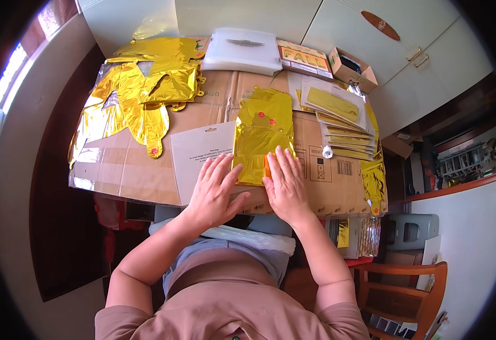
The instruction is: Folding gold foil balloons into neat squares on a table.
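Note:
A folded gold foil balloon lies flat in front of me, with two red dots on its upper part. My left hand has its fingers spread, their tips at the balloon's lower left edge and over a clear plastic bag. That bag lies flat and partly under the balloon. My right hand rests with fingers stretched out on the balloon's lower right edge. A bit of orange shows beside its fingers; I cannot make out what it is. Neither hand grips anything.
Cardboard covers the table. Several unfolded gold foil balloons lie at the left. A stack of clear bags, a printed box and a small open carton stand at the back. Packed gold balloons are piled right, by a white roll.

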Demonstrator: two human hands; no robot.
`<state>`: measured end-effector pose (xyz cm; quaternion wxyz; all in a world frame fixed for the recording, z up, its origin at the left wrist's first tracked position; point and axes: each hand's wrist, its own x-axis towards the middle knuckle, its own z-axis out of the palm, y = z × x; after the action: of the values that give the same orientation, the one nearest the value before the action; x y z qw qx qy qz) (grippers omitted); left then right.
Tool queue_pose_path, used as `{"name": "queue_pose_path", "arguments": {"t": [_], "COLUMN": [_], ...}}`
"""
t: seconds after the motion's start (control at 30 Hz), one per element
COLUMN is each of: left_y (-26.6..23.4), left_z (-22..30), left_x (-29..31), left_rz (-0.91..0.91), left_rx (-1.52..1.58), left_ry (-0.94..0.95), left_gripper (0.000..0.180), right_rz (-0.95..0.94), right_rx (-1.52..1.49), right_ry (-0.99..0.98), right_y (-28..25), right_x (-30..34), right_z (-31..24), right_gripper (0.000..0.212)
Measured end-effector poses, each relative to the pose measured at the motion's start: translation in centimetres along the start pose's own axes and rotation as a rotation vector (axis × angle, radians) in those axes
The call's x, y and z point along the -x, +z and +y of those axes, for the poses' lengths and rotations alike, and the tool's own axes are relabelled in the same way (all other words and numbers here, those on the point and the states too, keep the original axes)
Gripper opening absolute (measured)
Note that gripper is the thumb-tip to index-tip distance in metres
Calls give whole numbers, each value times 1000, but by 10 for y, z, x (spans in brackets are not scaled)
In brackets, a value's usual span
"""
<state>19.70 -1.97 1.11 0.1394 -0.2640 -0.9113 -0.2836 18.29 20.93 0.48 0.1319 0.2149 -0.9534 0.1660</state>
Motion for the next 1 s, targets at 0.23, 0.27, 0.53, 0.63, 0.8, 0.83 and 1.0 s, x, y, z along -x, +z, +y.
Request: {"name": "queue_pose_path", "arguments": {"t": [0.23, 0.27, 0.53, 0.63, 0.8, 0.83, 1.0], "left_y": [1, 2, 5, 4, 9, 15, 48], "left_z": [0, 0, 0, 5, 16, 16, 10], "left_x": [10, 11, 12, 8, -15, -21, -39], "left_rz": [-31, -26, -5, 26, 25, 36, 59], "left_rx": [-41, -45, -49, -23, 61, 72, 109], "left_ry": [-10, -3, -14, -8, 204, 207, 173], "left_gripper": [57, 57, 57, 56, 43, 39, 25], "right_rz": [-76, -80, -101, -97, -74, -66, 78], "right_rx": [25, 23, 21, 24, 37, -6, -305], "right_ry": [17, 16, 13, 21, 22, 26, 14], "right_y": [9, 9, 9, 8, 8, 9, 2], "right_x": [3, 3, 3, 3, 2, 2, 3], "right_z": [3, 3, 3, 3, 2, 3, 12], "right_gripper": [59, 59, 60, 59, 60, 60, 61]}}
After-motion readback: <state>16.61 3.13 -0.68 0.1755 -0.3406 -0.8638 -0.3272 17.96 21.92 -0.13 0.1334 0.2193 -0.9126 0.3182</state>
